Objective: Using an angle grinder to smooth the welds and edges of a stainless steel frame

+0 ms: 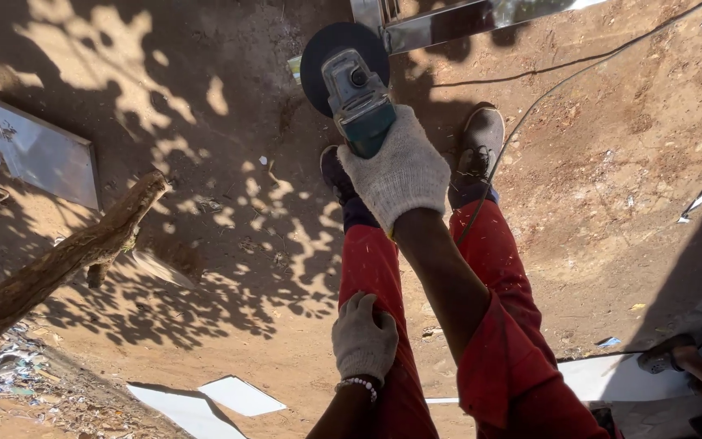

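Red trousers, two knit gloves, one grinder at work on dusty ground.

A wooden branch (58,264) lies slanting at the left, near one grey metal panel (42,153). The left hand (362,340), gloved, rests flat on the red trouser leg (375,284), fingers loosely curled and gripping nothing. The right hand (400,172), gloved too, wraps its fingers tight round the body of the single angle grinder (351,85); its long axis runs away from the person, up the view and slightly left, with the one dark disc (322,61) at the far end, just beside a shiny steel bar (481,18). Two shoes (481,142) stand below it. A cable (546,93) trails rightward.
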